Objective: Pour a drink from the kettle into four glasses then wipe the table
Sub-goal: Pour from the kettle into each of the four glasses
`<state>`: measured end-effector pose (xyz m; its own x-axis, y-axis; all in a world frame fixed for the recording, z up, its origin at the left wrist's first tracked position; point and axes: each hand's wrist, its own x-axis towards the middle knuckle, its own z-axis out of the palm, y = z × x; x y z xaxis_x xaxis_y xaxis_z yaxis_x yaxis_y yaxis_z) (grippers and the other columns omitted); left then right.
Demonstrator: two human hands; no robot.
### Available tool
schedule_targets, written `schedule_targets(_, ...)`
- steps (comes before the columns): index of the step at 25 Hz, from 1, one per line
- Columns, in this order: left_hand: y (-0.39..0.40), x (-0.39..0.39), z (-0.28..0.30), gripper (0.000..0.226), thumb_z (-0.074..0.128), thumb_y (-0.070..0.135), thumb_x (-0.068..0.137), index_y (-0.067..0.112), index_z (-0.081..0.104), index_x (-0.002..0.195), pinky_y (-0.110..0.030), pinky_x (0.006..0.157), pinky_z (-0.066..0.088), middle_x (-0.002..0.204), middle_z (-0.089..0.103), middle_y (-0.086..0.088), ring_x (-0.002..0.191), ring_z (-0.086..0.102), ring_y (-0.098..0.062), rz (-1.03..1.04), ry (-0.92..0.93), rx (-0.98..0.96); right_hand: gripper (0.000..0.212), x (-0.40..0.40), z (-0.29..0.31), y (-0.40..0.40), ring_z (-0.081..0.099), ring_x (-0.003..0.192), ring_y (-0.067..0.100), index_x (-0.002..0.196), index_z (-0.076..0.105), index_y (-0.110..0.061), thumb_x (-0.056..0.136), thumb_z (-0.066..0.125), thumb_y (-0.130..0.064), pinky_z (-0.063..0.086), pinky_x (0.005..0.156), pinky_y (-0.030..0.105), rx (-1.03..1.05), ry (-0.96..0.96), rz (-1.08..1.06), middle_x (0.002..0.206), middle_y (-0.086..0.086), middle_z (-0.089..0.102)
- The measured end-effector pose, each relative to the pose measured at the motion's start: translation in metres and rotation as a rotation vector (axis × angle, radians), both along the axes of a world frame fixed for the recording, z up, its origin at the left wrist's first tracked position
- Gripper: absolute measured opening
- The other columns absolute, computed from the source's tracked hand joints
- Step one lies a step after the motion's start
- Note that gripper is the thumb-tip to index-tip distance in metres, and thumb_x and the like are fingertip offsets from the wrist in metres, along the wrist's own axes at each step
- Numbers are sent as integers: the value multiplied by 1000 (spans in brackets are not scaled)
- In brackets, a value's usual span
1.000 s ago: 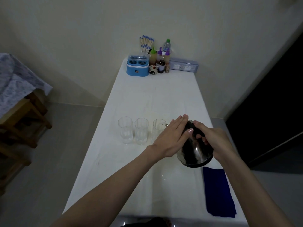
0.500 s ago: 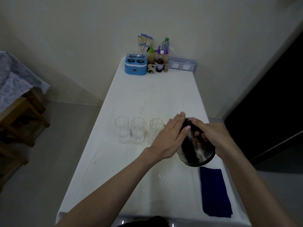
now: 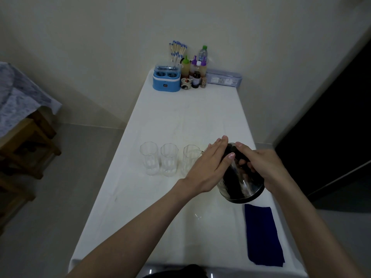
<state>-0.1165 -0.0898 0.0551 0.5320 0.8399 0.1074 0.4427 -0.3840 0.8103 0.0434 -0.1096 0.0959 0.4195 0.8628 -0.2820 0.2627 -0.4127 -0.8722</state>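
My right hand [image 3: 263,167] grips the black handle of a shiny steel kettle [image 3: 240,184], which is lifted and tilted to the left. My left hand [image 3: 208,167] lies flat with straight fingers against the kettle's lid side. The spout, mostly hidden behind my left hand, is at the rim of the third clear glass [image 3: 190,160]. Two more clear glasses stand to its left, the first glass [image 3: 149,158] and the second glass [image 3: 169,159]. A dark blue cloth [image 3: 263,233] lies flat on the white table [image 3: 180,121] at the near right.
At the table's far end stand a blue two-cup container [image 3: 166,81], several sauce bottles [image 3: 195,73], a bunch of blue-tipped sticks [image 3: 177,52] and a pale long box [image 3: 223,78]. A wooden table with a patterned cloth [image 3: 18,101] is at the left.
The kettle has tilted a little more toward the third glass. Both hands keep their hold, and the view has shifted slightly.
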Motion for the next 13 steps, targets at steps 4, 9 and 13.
schedule_targets(4, 0, 1, 3, 60, 24, 41, 104, 14, 9, 155, -19, 119, -2, 163, 9, 4, 142, 1, 6, -7, 12, -1, 54, 0, 2, 0, 59, 56, 17, 57, 75, -10, 74, 73, -62, 49, 66, 34, 3, -16, -15, 60, 2, 71)
schedule_targets(9, 1, 2, 4, 60, 25, 41, 104, 14, 10, 155, -20, 119, -1, 163, 10, 2, 148, 3, -4, -9, 8, 1, 53, -1, 6, -1, 57, 55, 16, 62, 74, -8, 81, 69, -58, 47, 65, 33, 22, -46, -17, 62, 3, 72)
schedule_targets(13, 3, 3, 4, 60, 25, 42, 104, 13, 10, 155, -21, 119, -1, 163, 10, 2, 148, 3, -4, -11, 7, 9, 55, 0, 6, 1, 58, 55, 17, 61, 74, -8, 82, 68, -58, 48, 67, 33, 22, -68, -25, 65, 5, 74)
